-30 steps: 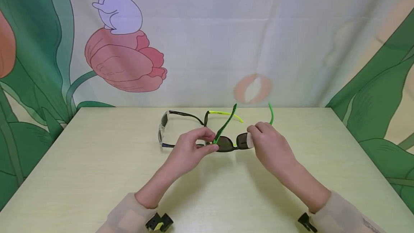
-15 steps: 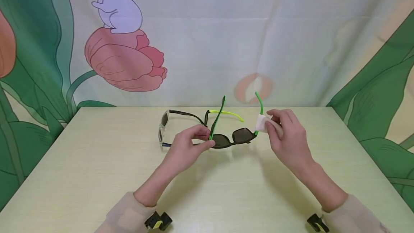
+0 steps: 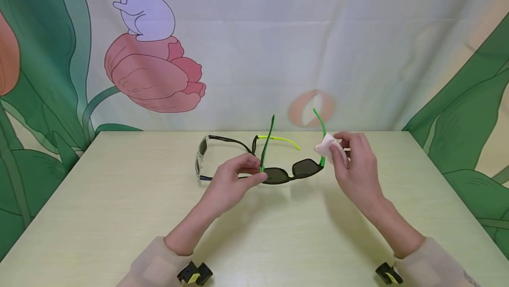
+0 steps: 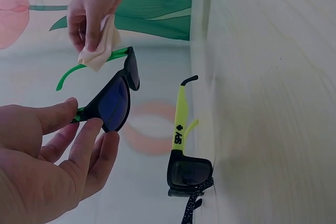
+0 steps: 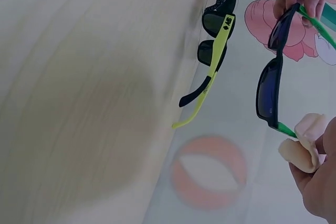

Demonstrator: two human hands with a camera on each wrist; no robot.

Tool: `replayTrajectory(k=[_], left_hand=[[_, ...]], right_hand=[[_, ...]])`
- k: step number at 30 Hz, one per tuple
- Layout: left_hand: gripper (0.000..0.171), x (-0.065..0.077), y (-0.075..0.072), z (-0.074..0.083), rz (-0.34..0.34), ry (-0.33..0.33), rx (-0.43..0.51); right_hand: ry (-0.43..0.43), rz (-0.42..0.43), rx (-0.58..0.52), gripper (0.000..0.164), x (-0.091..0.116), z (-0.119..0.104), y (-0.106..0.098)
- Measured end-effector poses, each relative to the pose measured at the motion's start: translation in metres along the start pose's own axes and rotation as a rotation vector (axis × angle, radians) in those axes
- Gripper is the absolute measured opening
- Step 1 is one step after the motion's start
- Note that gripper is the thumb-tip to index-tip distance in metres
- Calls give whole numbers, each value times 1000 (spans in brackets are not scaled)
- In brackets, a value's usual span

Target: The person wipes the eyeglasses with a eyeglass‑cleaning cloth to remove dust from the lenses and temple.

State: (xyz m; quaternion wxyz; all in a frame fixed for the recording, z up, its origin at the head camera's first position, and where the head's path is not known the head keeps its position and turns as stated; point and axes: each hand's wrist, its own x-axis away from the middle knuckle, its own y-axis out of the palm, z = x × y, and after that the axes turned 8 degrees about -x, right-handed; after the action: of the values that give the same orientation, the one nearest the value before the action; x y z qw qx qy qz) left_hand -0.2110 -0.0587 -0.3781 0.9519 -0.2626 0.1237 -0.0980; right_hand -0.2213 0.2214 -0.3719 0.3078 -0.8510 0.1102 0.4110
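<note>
Black-framed sunglasses (image 3: 306,168) with dark lenses and green temples are held up off the table, the temples pointing away from me. My left hand (image 3: 232,181) pinches them at the left hinge between thumb and fingers. A folded white cloth (image 3: 328,147) is pinched in my right hand (image 3: 359,170), against the right green temple near its hinge. From the left wrist view, the cloth (image 4: 98,48) lies over that temple, whose curved tip sticks out beyond it. In the right wrist view the lenses (image 5: 269,90) look bluish.
Two more pairs of sunglasses rest on the table (image 3: 131,216) behind my left hand. One has a clear frame (image 3: 197,158) and dark temples; the other has yellow temples (image 4: 180,121) and a black front. A printed curtain (image 3: 246,57) hangs behind the table's far edge.
My right hand has moved right with the cloth, off the right lens and onto the green temple, where the cloth has shifted slightly. The sunglasses have lifted and turned a little in my left hand.
</note>
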Motion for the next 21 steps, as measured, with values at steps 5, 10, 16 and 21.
replayTrajectory(k=[5, 10, 16, 21], left_hand=[[17, 1, -1, 3, -10, 8, 14], [16, 2, -1, 5, -22, 20, 16], [16, 3, -1, 6, -30, 31, 1], [18, 3, -1, 7, -39, 30, -8]], right_hand=[[31, -27, -31, 21, 2, 2, 3], [88, -56, -39, 21, 2, 1, 3], [162, -89, -78, 21, 1, 0, 1], [171, -98, -88, 24, 2, 0, 1]])
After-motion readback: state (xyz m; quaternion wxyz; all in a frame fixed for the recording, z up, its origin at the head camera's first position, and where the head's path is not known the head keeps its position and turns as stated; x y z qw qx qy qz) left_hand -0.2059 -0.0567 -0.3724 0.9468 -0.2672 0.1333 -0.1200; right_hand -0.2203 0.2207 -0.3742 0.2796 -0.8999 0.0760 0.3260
